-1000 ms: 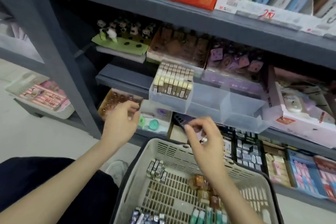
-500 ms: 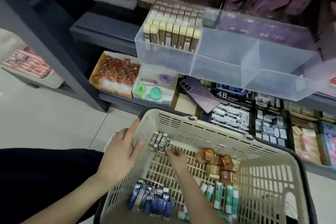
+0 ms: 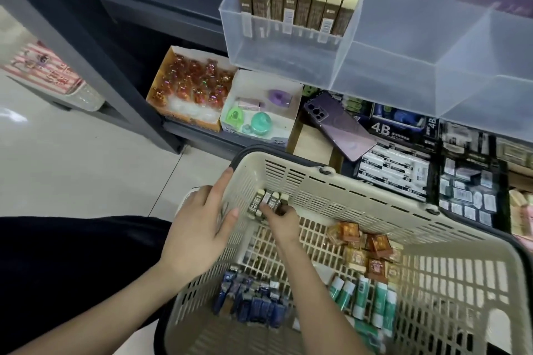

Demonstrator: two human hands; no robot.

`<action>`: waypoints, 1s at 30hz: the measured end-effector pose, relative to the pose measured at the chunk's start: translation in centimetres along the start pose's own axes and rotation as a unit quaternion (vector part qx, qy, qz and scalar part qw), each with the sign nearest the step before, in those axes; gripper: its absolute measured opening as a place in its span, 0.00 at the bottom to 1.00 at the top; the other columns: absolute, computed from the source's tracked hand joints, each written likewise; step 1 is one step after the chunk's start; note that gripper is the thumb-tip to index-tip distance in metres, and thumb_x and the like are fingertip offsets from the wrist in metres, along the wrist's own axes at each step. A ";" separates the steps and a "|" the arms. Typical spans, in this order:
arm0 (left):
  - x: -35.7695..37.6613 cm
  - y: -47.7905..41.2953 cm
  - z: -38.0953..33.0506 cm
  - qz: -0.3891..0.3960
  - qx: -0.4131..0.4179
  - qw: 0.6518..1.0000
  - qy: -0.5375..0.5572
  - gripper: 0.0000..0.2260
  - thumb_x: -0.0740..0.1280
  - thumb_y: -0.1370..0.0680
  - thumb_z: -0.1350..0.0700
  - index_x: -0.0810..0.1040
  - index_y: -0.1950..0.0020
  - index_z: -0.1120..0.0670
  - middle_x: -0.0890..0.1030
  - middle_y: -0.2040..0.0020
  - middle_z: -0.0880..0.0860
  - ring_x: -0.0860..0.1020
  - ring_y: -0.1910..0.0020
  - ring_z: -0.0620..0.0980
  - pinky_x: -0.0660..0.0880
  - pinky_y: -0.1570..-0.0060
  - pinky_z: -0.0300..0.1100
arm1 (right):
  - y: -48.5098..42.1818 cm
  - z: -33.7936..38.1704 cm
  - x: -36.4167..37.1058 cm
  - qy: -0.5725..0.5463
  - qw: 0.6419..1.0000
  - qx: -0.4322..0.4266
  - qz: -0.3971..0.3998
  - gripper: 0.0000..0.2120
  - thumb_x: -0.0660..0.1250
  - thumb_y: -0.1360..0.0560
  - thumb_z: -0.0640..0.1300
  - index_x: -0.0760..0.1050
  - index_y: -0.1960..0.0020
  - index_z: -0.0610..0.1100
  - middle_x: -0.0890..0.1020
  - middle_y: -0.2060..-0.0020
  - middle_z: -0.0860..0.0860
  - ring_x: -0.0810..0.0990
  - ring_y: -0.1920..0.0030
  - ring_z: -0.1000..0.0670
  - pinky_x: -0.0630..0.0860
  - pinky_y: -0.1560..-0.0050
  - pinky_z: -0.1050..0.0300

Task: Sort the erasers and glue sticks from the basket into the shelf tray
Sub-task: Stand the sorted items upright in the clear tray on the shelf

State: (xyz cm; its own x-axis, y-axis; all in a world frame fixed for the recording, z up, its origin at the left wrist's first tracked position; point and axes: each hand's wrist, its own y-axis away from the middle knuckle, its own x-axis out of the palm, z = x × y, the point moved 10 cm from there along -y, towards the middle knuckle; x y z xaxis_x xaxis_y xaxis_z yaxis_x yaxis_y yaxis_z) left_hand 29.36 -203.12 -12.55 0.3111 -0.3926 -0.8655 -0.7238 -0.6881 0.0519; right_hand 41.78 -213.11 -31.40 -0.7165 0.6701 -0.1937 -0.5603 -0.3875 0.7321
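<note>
A beige slatted basket fills the lower right. In its far left corner stand several brown 2B erasers; my right hand reaches in and pinches them with curled fingers. My left hand rests on the basket's left rim with its fingers straight. Blue-wrapped erasers, green glue sticks and orange square erasers lie on the basket floor. Above, the clear compartmented shelf tray holds rows of the same brown erasers in its left compartment.
A purple phone lies on the lower shelf beside boxes of 4B erasers. An orange box of trinkets and a white box sit to the left. A dark shelf post runs diagonally; pale floor tiles lie at left.
My view dropped from the shelves to the basket. Both hands came down from shelf height: the left onto the basket rim, the right into the corner onto the brown erasers.
</note>
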 end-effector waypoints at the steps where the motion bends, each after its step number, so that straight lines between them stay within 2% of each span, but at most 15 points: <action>1: 0.0 0.0 0.0 -0.001 -0.001 1.000 0.001 0.28 0.51 0.22 0.41 0.51 0.24 0.47 0.78 0.49 0.55 0.76 0.51 0.54 0.72 0.55 0.46 | 0.0 0.2 -0.2 0.015 1.000 -0.011 -0.005 0.15 0.72 0.28 0.48 0.68 0.50 0.44 0.76 0.56 0.51 0.76 0.53 0.50 0.71 0.53 0.62; 5: 0.0 -0.1 0.0 -0.008 0.002 1.000 -0.001 0.28 0.51 0.23 0.41 0.51 0.24 0.46 0.78 0.49 0.55 0.76 0.52 0.54 0.72 0.56 0.46 | 0.2 0.5 -0.3 0.030 0.999 -0.032 -0.020 0.13 0.73 0.28 0.46 0.71 0.52 0.43 0.78 0.58 0.51 0.77 0.57 0.51 0.71 0.63 0.66; 8: 0.0 -0.1 0.0 -0.012 0.000 1.000 0.000 0.28 0.51 0.23 0.40 0.51 0.24 0.45 0.77 0.49 0.55 0.76 0.52 0.54 0.73 0.57 0.47 | -0.2 -0.3 0.3 0.004 0.999 -0.026 -0.033 0.19 0.76 0.32 0.47 0.75 0.46 0.41 0.83 0.53 0.49 0.81 0.53 0.49 0.77 0.54 0.59; 10: 0.0 0.0 0.0 -0.014 -0.003 1.000 0.000 0.29 0.51 0.23 0.40 0.51 0.24 0.46 0.77 0.49 0.54 0.76 0.53 0.53 0.73 0.58 0.46 | -0.5 -1.0 0.9 0.006 0.998 -0.026 -0.051 0.30 0.76 0.38 0.58 0.75 0.44 0.42 0.82 0.51 0.49 0.81 0.51 0.48 0.79 0.49 0.53; 12: 0.0 0.0 0.0 -0.017 -0.003 1.000 -0.005 0.29 0.51 0.23 0.40 0.52 0.24 0.47 0.77 0.50 0.54 0.76 0.54 0.53 0.73 0.59 0.45 | -2.4 -3.0 1.4 0.038 0.995 -0.024 -0.085 0.42 0.69 0.47 0.70 0.75 0.42 0.45 0.82 0.50 0.49 0.80 0.49 0.46 0.79 0.48 0.49; 13: 0.0 -0.1 0.0 -0.018 -0.003 1.000 -0.005 0.29 0.51 0.23 0.40 0.53 0.24 0.47 0.77 0.50 0.54 0.76 0.54 0.53 0.73 0.59 0.45 | -3.3 -3.6 1.7 0.039 0.995 -0.028 -0.092 0.43 0.67 0.49 0.71 0.75 0.42 0.45 0.82 0.50 0.48 0.80 0.48 0.46 0.79 0.48 0.49; 15: 0.0 -0.1 0.1 -0.019 -0.004 1.000 -0.003 0.29 0.51 0.23 0.39 0.52 0.24 0.46 0.77 0.50 0.53 0.76 0.54 0.52 0.73 0.58 0.45 | -2.0 -2.2 1.3 0.027 0.995 -0.028 -0.094 0.38 0.71 0.44 0.65 0.75 0.42 0.42 0.82 0.51 0.48 0.81 0.49 0.46 0.79 0.48 0.49; 16: 0.0 -0.1 0.1 -0.019 -0.003 1.000 -0.003 0.29 0.50 0.23 0.39 0.51 0.24 0.46 0.77 0.50 0.53 0.76 0.53 0.52 0.73 0.58 0.45 | -0.8 -1.1 0.8 0.020 0.995 -0.030 -0.097 0.32 0.74 0.39 0.58 0.74 0.42 0.40 0.82 0.51 0.47 0.81 0.49 0.46 0.79 0.49 0.50; 18: 0.1 -0.1 0.2 -0.020 -0.002 1.000 0.000 0.29 0.50 0.23 0.39 0.50 0.24 0.45 0.77 0.49 0.53 0.76 0.53 0.52 0.74 0.57 0.46 | -0.5 -0.8 0.0 0.015 0.996 -0.026 -0.089 0.20 0.74 0.31 0.46 0.74 0.44 0.38 0.82 0.52 0.47 0.81 0.51 0.46 0.77 0.52 0.55; 22: 0.0 0.0 0.1 -0.024 0.000 1.000 0.003 0.29 0.49 0.24 0.38 0.49 0.24 0.44 0.77 0.48 0.53 0.76 0.52 0.52 0.74 0.57 0.46 | -0.8 -1.2 -0.2 -0.044 0.998 -0.002 -0.033 0.13 0.72 0.28 0.45 0.75 0.47 0.41 0.82 0.55 0.49 0.80 0.56 0.50 0.73 0.61 0.63; 24: 0.0 0.0 0.0 -0.030 0.004 1.000 0.000 0.29 0.49 0.24 0.39 0.49 0.24 0.44 0.77 0.48 0.53 0.77 0.53 0.53 0.74 0.58 0.46 | -0.6 -0.9 0.1 -0.074 0.997 -0.001 -0.005 0.11 0.72 0.27 0.43 0.75 0.47 0.43 0.81 0.54 0.51 0.79 0.55 0.53 0.73 0.59 0.66; 26: -0.1 0.0 0.0 -0.031 0.005 0.999 0.002 0.28 0.49 0.24 0.39 0.49 0.24 0.43 0.77 0.48 0.53 0.77 0.53 0.53 0.74 0.58 0.47 | -0.4 -0.8 -0.2 -0.082 0.997 -0.001 -0.004 0.11 0.71 0.27 0.43 0.76 0.46 0.42 0.82 0.53 0.50 0.80 0.53 0.51 0.73 0.53 0.62; 30: -0.2 0.0 0.0 -0.034 0.007 0.999 0.001 0.28 0.49 0.24 0.39 0.48 0.25 0.43 0.77 0.48 0.53 0.77 0.53 0.53 0.76 0.58 0.48 | -0.5 -0.8 -0.1 -0.058 0.998 -0.002 -0.028 0.11 0.70 0.25 0.42 0.76 0.45 0.40 0.82 0.55 0.48 0.81 0.52 0.46 0.78 0.48 0.52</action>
State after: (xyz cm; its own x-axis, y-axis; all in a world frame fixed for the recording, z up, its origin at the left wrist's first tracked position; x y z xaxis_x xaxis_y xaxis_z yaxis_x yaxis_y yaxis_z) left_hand 29.28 -203.10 -12.39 0.3608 -0.3469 -0.8657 -0.7092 -0.7049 -0.0131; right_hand 41.82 -213.48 -32.30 -0.6311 0.7595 -0.1577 -0.5999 -0.3489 0.7200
